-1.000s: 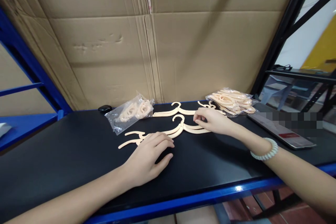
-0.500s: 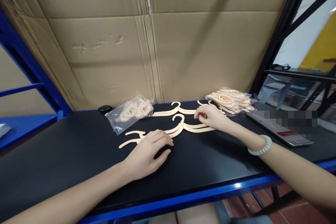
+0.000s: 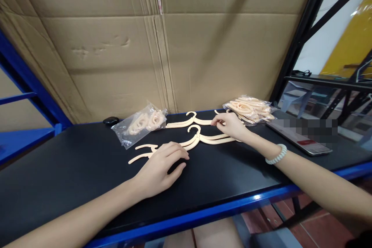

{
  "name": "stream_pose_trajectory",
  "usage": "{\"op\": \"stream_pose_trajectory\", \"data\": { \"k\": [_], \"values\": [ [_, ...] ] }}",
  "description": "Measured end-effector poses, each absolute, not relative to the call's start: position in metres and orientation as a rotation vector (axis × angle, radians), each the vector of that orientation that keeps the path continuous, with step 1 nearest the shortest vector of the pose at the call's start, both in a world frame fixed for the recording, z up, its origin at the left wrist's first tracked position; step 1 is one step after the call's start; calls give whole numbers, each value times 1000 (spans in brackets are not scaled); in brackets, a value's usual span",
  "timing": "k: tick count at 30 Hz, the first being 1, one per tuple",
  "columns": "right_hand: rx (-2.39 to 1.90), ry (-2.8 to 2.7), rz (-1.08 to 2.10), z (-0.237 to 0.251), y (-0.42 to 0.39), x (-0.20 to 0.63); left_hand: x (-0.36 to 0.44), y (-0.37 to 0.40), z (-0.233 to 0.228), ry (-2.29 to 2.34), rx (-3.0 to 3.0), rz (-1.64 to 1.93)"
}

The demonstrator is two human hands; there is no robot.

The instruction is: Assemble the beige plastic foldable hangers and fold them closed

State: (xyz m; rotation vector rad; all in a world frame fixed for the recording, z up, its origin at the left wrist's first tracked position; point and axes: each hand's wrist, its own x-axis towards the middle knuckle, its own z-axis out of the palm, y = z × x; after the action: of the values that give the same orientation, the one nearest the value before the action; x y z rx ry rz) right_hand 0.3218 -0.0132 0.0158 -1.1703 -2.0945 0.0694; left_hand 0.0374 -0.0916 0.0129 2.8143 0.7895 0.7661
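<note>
A person leans over a black worktop (image 3: 72,186) edged in blue, sorting small cream plastic hangers. The left hand (image 3: 158,170) lies palm down, fingers loosely spread and gripping nothing, its fingertips resting on the near hanger (image 3: 142,154), apparently to keep the slippery piece from sliding. The right hand (image 3: 231,125), a pale beaded bracelet (image 3: 276,154) at its wrist, reaches across to the far end of the middle hanger pair (image 3: 203,138); its fingers are curled over the thin arms there, though whether they pinch them or merely press on them cannot be told. Another cream hanger (image 3: 186,122) lies flat just behind, hook up, so the loose pieces form a tidy row between the hands. A clear plastic bag of hangers (image 3: 141,123) sits to the left near a small black oval object (image 3: 110,120), and a fuller clear bag (image 3: 248,109) to the right, beside a flat grey device (image 3: 299,141). Flattened brown cardboard (image 3: 162,46) lines the back of the blue-framed shelving.
</note>
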Motion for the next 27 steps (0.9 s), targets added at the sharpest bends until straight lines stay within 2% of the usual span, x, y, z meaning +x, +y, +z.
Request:
{"op": "stream_pose_trajectory", "data": {
  "k": [18,24,27],
  "values": [
    [-1157,-1837,179,22,-13,325,38,-89,12,770,2821,812],
    [-1334,-1636,-165,46,1,353,36,-85,13,777,2816,858],
    [-1549,-1770,-293,57,15,367,34,-82,15,781,2814,905]
  ]
}}
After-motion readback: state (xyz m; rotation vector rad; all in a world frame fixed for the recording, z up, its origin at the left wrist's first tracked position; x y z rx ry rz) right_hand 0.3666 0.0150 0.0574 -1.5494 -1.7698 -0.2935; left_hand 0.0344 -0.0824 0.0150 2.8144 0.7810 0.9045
